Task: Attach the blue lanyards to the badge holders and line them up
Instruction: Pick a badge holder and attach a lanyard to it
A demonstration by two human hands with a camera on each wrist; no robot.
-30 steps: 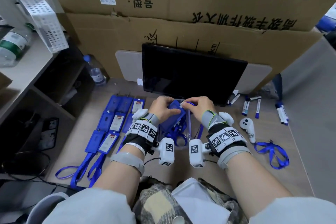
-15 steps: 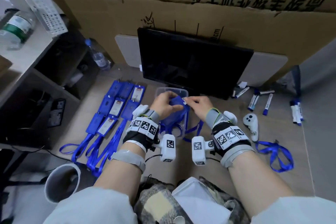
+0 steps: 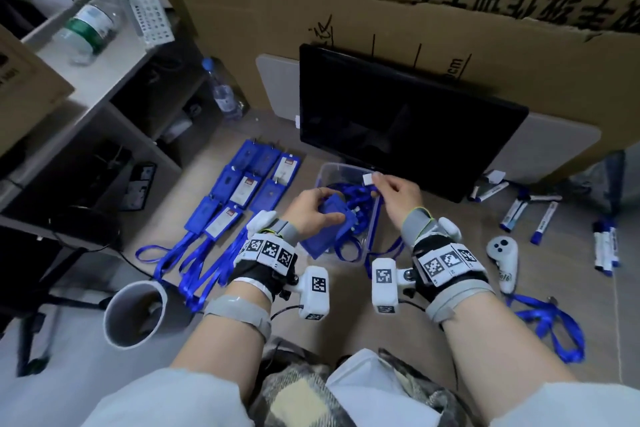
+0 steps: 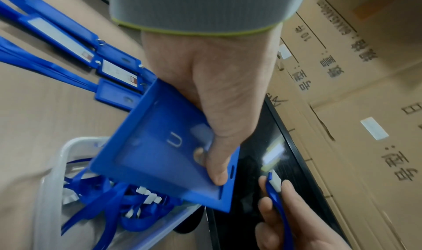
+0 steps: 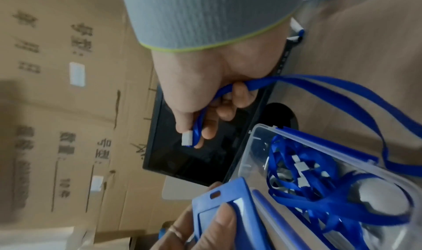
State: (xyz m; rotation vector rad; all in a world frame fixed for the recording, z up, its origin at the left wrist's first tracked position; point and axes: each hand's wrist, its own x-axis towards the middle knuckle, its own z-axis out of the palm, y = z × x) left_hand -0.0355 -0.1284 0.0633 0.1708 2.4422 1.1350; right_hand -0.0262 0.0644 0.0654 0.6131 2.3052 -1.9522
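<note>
Pinching a lanyard [image 3: 375,188] clip in right hand [image 3: 398,192] and gripping an unattached badge holder [image 3: 329,229] in left hand [image 3: 311,211], both above the tub [image 3: 323,172]; finished badges [image 3: 242,194] lined up left of tub, more lanyards inside.

Both forearms reach forward side by side, each wrist strapped with a marker band and a small camera block. The left hand [image 3: 313,210] sits over the near left part of the clear bin [image 3: 323,172], thumb on top and fingers curled beneath the blue badge holder [image 3: 332,225] it grips, tilted. The right hand [image 3: 398,194] is raised over the bin's far right corner, thumb and forefinger pinching the white clip end of a blue lanyard [image 5: 319,84], the other fingers curled around the strap.
</note>
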